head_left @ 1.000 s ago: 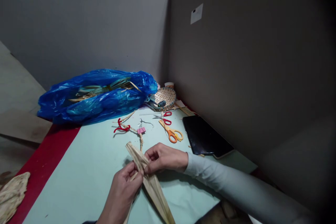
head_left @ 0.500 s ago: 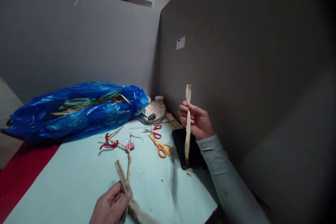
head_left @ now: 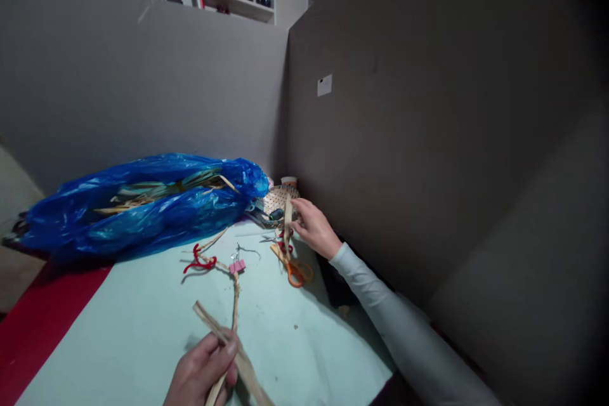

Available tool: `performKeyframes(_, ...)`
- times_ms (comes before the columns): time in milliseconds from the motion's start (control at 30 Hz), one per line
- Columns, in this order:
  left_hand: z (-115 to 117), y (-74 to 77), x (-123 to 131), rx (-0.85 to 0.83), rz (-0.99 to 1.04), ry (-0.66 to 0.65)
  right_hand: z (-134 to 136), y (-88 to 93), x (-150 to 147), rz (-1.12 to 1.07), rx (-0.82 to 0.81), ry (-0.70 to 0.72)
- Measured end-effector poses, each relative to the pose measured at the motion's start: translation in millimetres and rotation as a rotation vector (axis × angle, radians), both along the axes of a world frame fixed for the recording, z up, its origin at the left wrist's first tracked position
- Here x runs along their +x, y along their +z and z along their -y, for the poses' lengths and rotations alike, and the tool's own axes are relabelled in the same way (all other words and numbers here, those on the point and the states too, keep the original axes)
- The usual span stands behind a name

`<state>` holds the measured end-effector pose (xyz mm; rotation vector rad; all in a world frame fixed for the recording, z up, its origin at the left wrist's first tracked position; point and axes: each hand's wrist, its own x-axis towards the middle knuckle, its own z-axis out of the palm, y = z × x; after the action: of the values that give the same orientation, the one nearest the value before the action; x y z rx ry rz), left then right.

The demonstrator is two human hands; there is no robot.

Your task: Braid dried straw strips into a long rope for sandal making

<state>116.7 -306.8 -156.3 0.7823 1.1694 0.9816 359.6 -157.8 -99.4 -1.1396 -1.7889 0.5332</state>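
My left hand (head_left: pixel 202 374) is closed around a bundle of dried leaf strips (head_left: pixel 223 342) near the front of the pale green mat (head_left: pixel 143 323). My right hand (head_left: pixel 314 228) reaches to the back right, pinching a single dried leaf strip (head_left: pixel 287 216) that hangs down over the red-handled scissors (head_left: pixel 281 241) and the orange-handled scissors (head_left: pixel 292 269), beside the small woven basket (head_left: pixel 278 198).
A blue plastic bag (head_left: pixel 137 206) full of leaf strips lies at the back left. A red cord (head_left: pixel 197 261) and a pink binder clip (head_left: pixel 236 266) with a twisted strand sit mid-mat. A dark tablet (head_left: pixel 335 285) lies under my right sleeve. Grey partition walls close the back and right.
My right hand has come down from mid-air with the leaf strip and moved left to the basket and scissors. My left hand keeps the bundle, now tilted lower.
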Motion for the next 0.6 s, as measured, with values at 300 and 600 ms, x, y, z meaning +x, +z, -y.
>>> performKeyframes(300,2,1.9,1,0.014,0.122,-0.049,126,-37.0,-47,0.492,0.389,0.748)
performKeyframes(600,2,1.5,3,0.124,0.100,-0.076,123,22.4,-15,-0.429,-0.139,0.185)
